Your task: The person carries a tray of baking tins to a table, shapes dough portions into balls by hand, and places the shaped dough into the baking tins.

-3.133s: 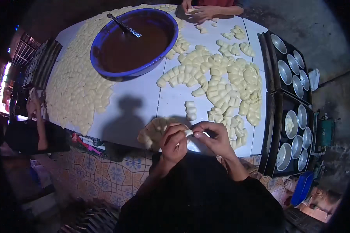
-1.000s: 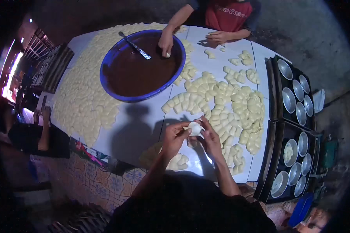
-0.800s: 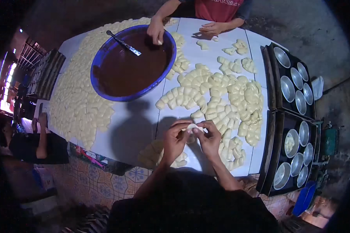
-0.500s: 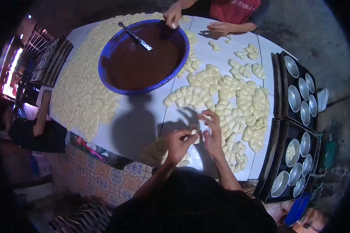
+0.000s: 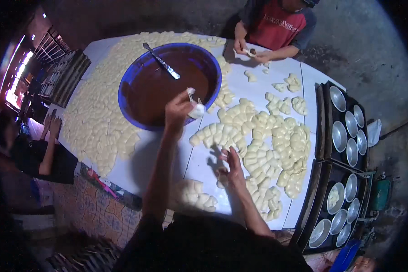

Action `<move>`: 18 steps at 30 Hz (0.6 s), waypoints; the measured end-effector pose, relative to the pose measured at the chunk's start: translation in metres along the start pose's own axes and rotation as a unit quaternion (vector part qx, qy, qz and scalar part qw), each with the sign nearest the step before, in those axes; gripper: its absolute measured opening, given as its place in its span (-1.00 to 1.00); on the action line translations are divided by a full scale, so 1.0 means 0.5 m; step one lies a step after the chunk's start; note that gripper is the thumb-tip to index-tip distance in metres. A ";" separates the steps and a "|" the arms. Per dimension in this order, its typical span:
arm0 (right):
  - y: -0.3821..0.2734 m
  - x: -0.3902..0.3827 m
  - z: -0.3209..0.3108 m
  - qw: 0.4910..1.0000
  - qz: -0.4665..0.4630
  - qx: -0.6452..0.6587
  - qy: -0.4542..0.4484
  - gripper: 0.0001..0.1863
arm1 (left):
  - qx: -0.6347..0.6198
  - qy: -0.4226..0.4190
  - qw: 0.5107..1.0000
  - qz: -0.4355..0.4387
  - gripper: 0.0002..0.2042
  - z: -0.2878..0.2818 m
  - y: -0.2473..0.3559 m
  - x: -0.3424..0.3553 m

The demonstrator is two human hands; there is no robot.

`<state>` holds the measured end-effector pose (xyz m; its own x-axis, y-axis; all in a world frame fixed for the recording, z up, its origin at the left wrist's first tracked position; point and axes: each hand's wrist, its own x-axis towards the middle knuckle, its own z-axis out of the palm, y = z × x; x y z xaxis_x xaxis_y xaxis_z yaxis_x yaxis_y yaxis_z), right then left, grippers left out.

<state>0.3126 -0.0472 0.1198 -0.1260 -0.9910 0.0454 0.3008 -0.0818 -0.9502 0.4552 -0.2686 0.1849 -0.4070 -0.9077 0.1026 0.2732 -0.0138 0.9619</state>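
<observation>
My left hand (image 5: 178, 110) is raised over the near right rim of the blue basin (image 5: 128, 117), its fingers closed on a pale, flattened dough piece (image 5: 196, 111). Dark brown filling (image 5: 165, 95) lies in the basin, and a long-handled metal utensil (image 5: 161, 60) rests across its far side. Lower on the table, my right hand (image 5: 233, 168) is open, fingers apart, at the near edge of a curved row of dough pieces (image 5: 217, 136). Beneath it is a small dough piece (image 5: 221, 177), partly in shadow. Another dough cluster (image 5: 192, 196) lies close to my body.
Dough pieces (image 5: 99, 122) cover the white table's left side; more (image 5: 263, 158) lie to the right. Black trays (image 5: 324, 113) with round metal tins (image 5: 340, 136) stand at the right edge. Across the table, a person in red (image 5: 276, 27) handles filled dough; another person's hands (image 5: 53, 124) rest at left.
My hands, earlier together around a dough piece, have parted: the left has gone forward to the basin with dough, the right stays lower. The person opposite has withdrawn a hand from the basin.
</observation>
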 end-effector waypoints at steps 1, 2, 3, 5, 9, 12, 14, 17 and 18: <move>0.014 0.001 -0.005 1.000 -0.019 -0.022 -0.008 0.02 | 0.130 0.054 0.990 0.008 -0.53 -0.027 0.001 0.039; -0.014 -0.001 0.024 0.999 0.015 -0.032 -0.003 0.00 | 0.233 0.088 0.968 0.011 -0.58 -0.107 -0.030 0.066; 0.001 -0.007 0.023 1.000 -0.015 0.000 -0.019 -0.06 | 0.330 0.115 0.937 0.012 -0.62 -0.165 -0.060 0.087; 0.001 -0.008 0.018 0.998 -0.023 0.052 0.009 -0.10 | 0.479 0.034 0.877 0.007 -0.60 -0.132 -0.067 0.104; 0.035 -0.012 -0.010 0.999 0.004 0.004 0.036 -0.10 | 0.472 -0.017 0.867 -0.158 -0.54 -0.114 -0.057 0.090; 0.042 0.003 0.005 0.994 -0.011 0.079 0.075 -0.23 | 0.311 0.062 0.945 -0.081 -0.56 -0.046 -0.038 0.029; 0.017 0.019 0.025 0.959 0.074 0.244 0.127 -0.29 | 0.146 0.087 0.981 -0.091 -0.61 0.031 -0.020 -0.065; 0.044 0.026 0.014 0.917 0.156 0.359 0.081 -0.52 | -0.193 0.101 0.945 -0.244 -0.66 0.127 -0.010 -0.209; 0.025 0.022 0.024 0.917 0.161 0.357 0.080 -0.52 | -0.196 0.105 0.944 -0.245 -0.66 0.135 -0.021 -0.241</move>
<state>0.3261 -0.0603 0.1121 -0.0412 -0.9525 -0.3018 0.8815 0.1076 -0.4598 0.4425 -0.1310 0.1797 -0.3971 -0.8151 -0.4218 0.4165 -0.5695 0.7086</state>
